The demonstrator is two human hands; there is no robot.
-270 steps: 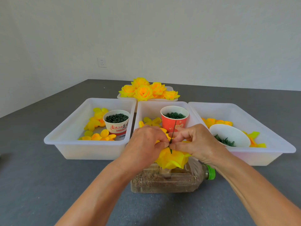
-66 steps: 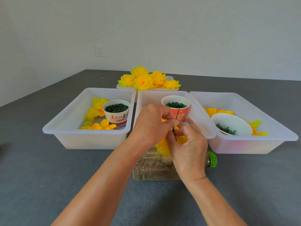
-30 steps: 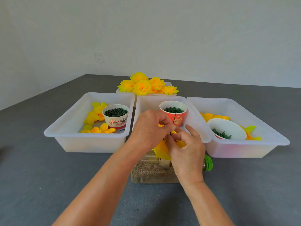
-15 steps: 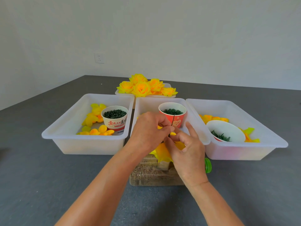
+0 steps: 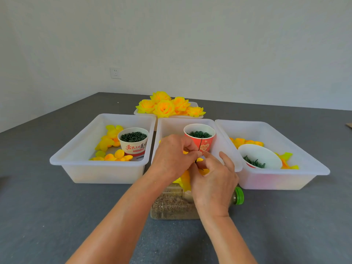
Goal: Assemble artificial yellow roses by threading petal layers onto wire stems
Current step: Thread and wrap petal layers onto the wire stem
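A thin dark wire stem [image 5: 201, 144] stands upright between my two hands, in front of the red cup. Yellow petal layers [image 5: 185, 180] are bunched on it lower down, mostly hidden by my hands. My left hand [image 5: 174, 156] pinches the wire with thumb and forefinger just above the petals. My right hand [image 5: 212, 180] is curled around the petals from the near side, its fingertips pressing at the wire; its forefinger sticks out. The stem's lower end goes down toward a clear plastic bottle [image 5: 172, 203] lying on its side.
Three white trays stand in a row: the left tray [image 5: 80, 157] with loose yellow petals and a cup of green parts [image 5: 133, 141], the middle tray [image 5: 167, 123] with a red cup of green rings [image 5: 199, 138], the right tray [image 5: 304, 164] with a white bowl [image 5: 261, 156]. Finished yellow roses [image 5: 164, 106] lie behind.
My hands have stayed together on the wire and petals over the bottle. The right hand turned from beside the petals to in front of them. The view shifted slightly.
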